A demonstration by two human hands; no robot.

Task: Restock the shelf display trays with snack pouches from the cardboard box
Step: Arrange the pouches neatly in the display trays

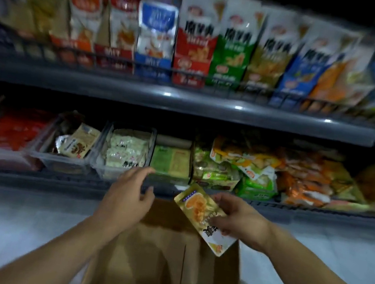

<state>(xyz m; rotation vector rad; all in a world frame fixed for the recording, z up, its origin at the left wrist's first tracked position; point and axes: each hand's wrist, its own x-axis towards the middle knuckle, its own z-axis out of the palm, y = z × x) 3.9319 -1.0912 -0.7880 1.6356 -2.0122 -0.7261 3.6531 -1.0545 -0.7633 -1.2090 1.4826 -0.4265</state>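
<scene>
right hand (240, 221) — grip pinched gold snack pouch (201, 215) over cardboard box (161, 261) | left hand (129, 193) — grip hung loose, empty, near clear tray (106, 173) on lower shelf (26, 179)

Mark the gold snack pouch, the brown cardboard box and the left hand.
gold snack pouch (195, 207): head view, printed front.
brown cardboard box (165, 237): head view, inner wall.
left hand (127, 196): head view, back of the hand.

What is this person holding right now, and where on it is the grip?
The right hand grips a gold snack pouch by its right-hand long edge, about midway along. The left hand is open and holds nothing.
</scene>
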